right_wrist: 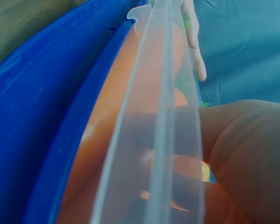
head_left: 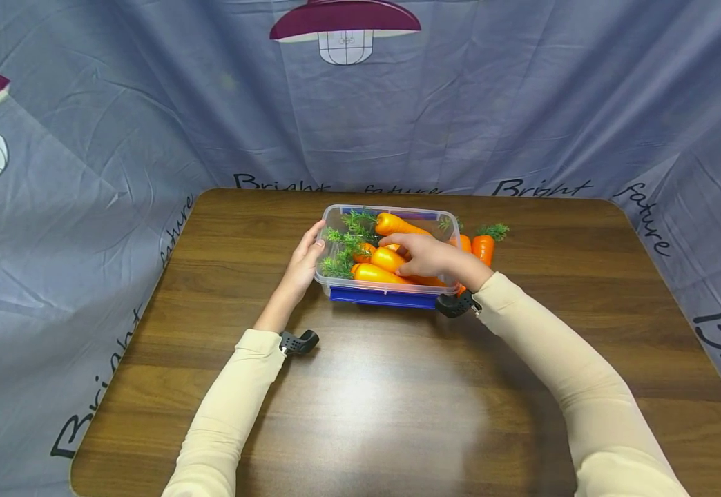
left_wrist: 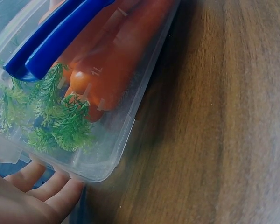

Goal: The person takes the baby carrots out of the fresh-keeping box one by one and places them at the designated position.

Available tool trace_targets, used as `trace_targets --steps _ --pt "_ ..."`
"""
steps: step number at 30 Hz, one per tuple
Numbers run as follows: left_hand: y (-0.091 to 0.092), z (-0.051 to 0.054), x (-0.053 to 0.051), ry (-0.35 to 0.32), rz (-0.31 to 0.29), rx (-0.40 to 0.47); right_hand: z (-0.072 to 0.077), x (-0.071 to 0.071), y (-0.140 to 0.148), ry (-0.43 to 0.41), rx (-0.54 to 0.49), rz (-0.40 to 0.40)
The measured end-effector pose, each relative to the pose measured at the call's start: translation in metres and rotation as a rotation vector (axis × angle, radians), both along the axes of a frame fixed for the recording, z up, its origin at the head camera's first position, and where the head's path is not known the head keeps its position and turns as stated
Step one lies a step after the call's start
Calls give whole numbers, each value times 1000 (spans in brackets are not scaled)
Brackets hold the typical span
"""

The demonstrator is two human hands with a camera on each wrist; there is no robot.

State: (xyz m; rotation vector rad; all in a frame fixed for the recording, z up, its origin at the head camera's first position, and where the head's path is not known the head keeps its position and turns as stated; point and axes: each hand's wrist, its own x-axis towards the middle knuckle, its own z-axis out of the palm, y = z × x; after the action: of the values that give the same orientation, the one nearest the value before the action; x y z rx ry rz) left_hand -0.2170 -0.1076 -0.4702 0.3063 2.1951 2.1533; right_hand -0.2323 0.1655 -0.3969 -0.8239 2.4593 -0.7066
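Observation:
A clear plastic storage box (head_left: 391, 290) with blue side clips sits near the back of the table, holding several orange toy carrots (head_left: 378, 274) with green leafy tops. My left hand (head_left: 304, 259) grips the box's left end, its thumb at the rim and its fingers against the outer wall, as the left wrist view (left_wrist: 32, 196) also shows. Inside the box, my right hand (head_left: 425, 254) has its thumb and fingers around a carrot (head_left: 387, 258). In the right wrist view, the box wall partly hides the right hand's fingers (right_wrist: 214, 126).
More carrots (head_left: 483, 248) lie on the table just right of the box, partly behind the right forearm. The brown wooden table (head_left: 373, 400) extends in front. A printed grey-blue curtain (head_left: 460, 124) hangs along the back and sides.

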Motion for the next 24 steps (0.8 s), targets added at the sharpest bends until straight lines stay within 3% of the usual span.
trace_targets --steps 5,12,18,24 --pt "0 0 0 -1 2 -8 3 1 -4 14 45 -5" --pt "0 1 1 14 -3 -2 2 0 -4 10 32 -2" --pt "-1 1 1 10 -4 -17 3 0 -1 45 -14 4" --pt "0 1 1 3 -4 -2 14 -1 6 80 -106 -47"
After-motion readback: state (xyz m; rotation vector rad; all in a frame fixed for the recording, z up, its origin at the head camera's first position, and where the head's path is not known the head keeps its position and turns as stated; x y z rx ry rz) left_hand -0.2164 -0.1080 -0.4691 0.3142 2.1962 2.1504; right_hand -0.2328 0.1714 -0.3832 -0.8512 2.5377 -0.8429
